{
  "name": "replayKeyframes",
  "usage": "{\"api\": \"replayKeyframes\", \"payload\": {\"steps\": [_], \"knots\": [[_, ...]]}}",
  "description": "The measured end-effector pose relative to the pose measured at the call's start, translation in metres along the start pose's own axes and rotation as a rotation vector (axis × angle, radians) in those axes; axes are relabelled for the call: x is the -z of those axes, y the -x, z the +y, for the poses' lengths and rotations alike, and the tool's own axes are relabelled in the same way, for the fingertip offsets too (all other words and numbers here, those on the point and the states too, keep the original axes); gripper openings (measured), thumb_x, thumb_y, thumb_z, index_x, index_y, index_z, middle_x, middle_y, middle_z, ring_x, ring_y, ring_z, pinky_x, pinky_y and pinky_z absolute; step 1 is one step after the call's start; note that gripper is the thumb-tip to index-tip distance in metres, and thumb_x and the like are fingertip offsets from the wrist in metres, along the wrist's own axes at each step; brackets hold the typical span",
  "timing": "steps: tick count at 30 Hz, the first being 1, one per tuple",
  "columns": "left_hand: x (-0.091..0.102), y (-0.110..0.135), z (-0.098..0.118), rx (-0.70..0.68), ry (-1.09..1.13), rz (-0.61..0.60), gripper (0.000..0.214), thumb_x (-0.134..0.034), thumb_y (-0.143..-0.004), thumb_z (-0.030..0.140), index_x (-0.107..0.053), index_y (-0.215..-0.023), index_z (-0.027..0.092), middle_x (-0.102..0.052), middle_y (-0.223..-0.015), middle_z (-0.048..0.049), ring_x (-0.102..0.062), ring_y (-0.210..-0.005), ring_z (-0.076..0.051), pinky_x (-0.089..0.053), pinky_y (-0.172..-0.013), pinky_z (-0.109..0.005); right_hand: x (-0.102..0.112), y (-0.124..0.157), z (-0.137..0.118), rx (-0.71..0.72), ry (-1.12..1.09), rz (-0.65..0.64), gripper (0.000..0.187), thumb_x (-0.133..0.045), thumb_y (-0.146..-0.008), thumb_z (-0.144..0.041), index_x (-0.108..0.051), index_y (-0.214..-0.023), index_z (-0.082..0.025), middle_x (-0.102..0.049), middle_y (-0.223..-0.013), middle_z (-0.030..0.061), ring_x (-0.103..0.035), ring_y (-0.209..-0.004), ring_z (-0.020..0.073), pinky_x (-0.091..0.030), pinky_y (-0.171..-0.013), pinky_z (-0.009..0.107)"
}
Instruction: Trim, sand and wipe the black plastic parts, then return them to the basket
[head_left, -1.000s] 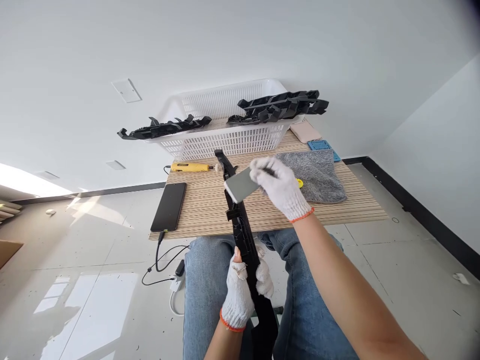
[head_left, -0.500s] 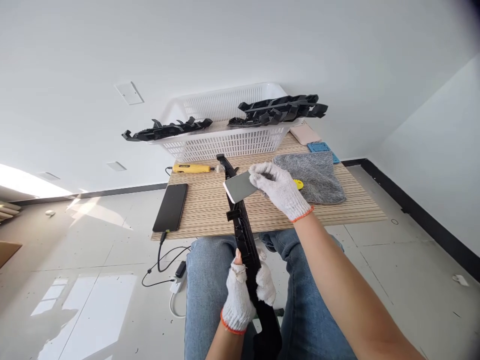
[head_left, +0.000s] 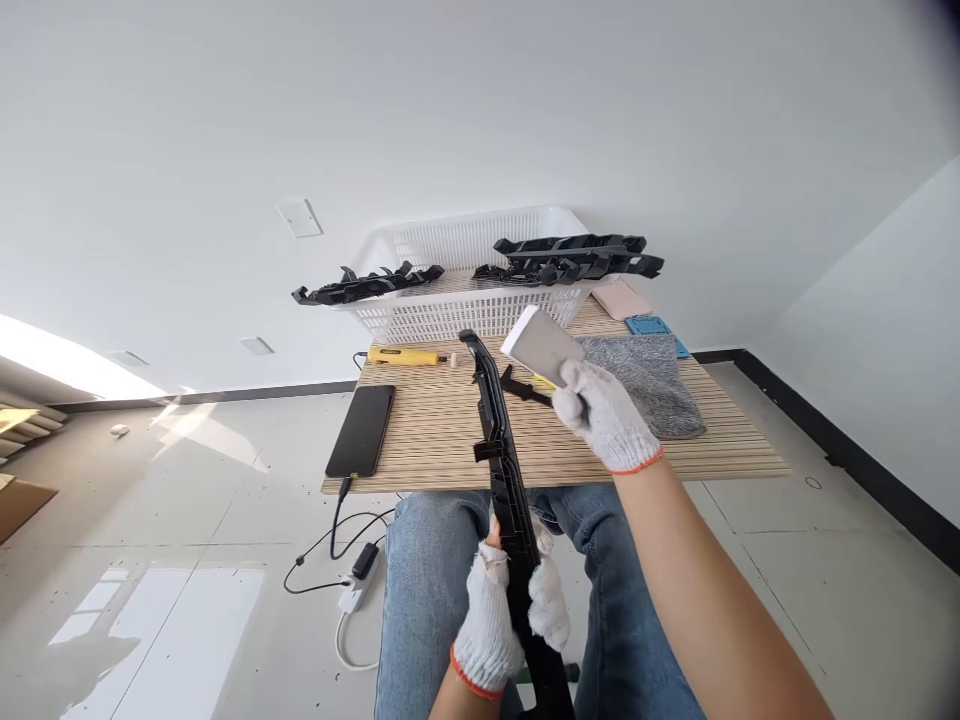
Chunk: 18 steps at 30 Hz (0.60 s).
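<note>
Gripping is seen in two places. The long black plastic part point(head_left: 496, 430) is clamped near its lower end by the gloved left hand point(head_left: 501, 610), with the fingers wrapped fully round it above the lap. From that grip the part runs away over the near edge of the table point(head_left: 435, 440); whether it rests on the wood or is held just above it cannot be told.

The grey block point(head_left: 541, 347) is pinched by its near corner in the gloved right hand point(head_left: 607, 415). It is held tilted in the air, up and to the right of the part, and clear of it.

Now the risks, as judged from here. The part is held at one end only, so a sideways push far ahead of the left grip could twist it in the knitted glove or swing its tip. The yellow tool point(head_left: 401, 356) lies just left of that tip and could be knocked. The phone point(head_left: 361, 430) lies further left of the part at the table's near edge, and could be swept off by a swing. The block is held by one corner only and could slip from the glove. The part's small tabs could snag the knit.
</note>
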<state>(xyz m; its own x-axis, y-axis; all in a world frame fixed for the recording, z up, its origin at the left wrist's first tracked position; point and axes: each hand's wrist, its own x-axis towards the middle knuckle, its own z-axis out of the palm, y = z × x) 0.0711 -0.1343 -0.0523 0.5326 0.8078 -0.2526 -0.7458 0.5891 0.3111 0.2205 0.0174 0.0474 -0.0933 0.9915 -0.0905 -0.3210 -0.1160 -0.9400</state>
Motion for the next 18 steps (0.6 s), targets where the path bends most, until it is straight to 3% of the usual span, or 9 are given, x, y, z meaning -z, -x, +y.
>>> {"api": "replayKeyframes", "payload": {"steps": [3,7,9,12,15,18], "knots": [[0.006,-0.007,-0.002,0.003,-0.015,0.106,0.06,-0.062,-0.078,0.078,-0.055,-0.085,0.019,-0.05,-0.054,0.0047,-0.038,-0.036,-0.009,-0.029,-0.042,-0.025,-0.009,-0.004,0.008,-0.028,0.043,0.079,0.053,-0.083,-0.061,-0.056,-0.041,-0.055,-0.025,-0.029,-0.037,-0.0093,-0.023,-0.033,0.0056,-0.015,-0.032,0.022],[0.005,-0.009,-0.004,0.025,-0.144,0.267,0.062,-0.061,-0.077,0.079,-0.057,-0.09,0.018,-0.056,-0.054,0.0032,-0.045,-0.037,-0.011,-0.033,-0.043,-0.024,-0.016,-0.013,0.013,0.029,0.022,0.239,0.047,-0.077,-0.066,-0.056,-0.043,-0.059,-0.025,-0.027,-0.039,-0.0109,-0.021,-0.033,0.005,-0.014,-0.031,0.021],[0.002,-0.007,-0.008,-0.044,-0.22,0.317,0.063,-0.057,-0.08,0.08,-0.057,-0.09,0.018,-0.055,-0.052,0.0036,-0.044,-0.037,-0.01,-0.034,-0.045,-0.023,-0.017,-0.016,0.011,0.034,0.02,0.27,0.044,-0.076,-0.068,-0.053,-0.044,-0.06,-0.024,-0.029,-0.042,-0.0105,-0.023,-0.034,0.0047,-0.016,-0.031,0.02],[-0.001,-0.005,-0.014,-0.117,-0.27,0.3,0.059,-0.055,-0.084,0.077,-0.057,-0.09,0.019,-0.054,-0.05,0.0041,-0.044,-0.036,-0.01,-0.036,-0.046,-0.023,-0.014,-0.017,0.005,0.004,0.076,0.283,0.04,-0.08,-0.067,-0.044,-0.047,-0.059,-0.022,-0.032,-0.045,-0.01,-0.026,-0.038,0.0038,-0.02,-0.033,0.019],[0.0,-0.004,-0.017,-0.104,-0.224,0.239,0.054,-0.056,-0.086,0.073,-0.057,-0.087,0.019,-0.05,-0.046,0.0055,-0.042,-0.034,-0.01,-0.036,-0.045,-0.022,-0.003,-0.019,0.001,0.074,0.098,0.434,0.038,-0.077,-0.072,-0.044,-0.047,-0.06,-0.022,-0.029,-0.046,-0.0102,-0.025,-0.039,0.0044,-0.021,-0.034,0.019],[0.002,-0.003,-0.01,-0.148,-0.158,0.157,0.056,-0.06,-0.083,0.074,-0.057,-0.086,0.019,-0.049,-0.045,0.0058,-0.038,-0.033,-0.008,-0.034,-0.043,-0.022,0.012,-0.021,-0.001,0.162,0.145,0.586,0.035,-0.074,-0.073,-0.043,-0.049,-0.062,-0.022,-0.037,-0.047,-0.0081,-0.031,-0.041,0.0064,-0.026,-0.036,0.021]]}}
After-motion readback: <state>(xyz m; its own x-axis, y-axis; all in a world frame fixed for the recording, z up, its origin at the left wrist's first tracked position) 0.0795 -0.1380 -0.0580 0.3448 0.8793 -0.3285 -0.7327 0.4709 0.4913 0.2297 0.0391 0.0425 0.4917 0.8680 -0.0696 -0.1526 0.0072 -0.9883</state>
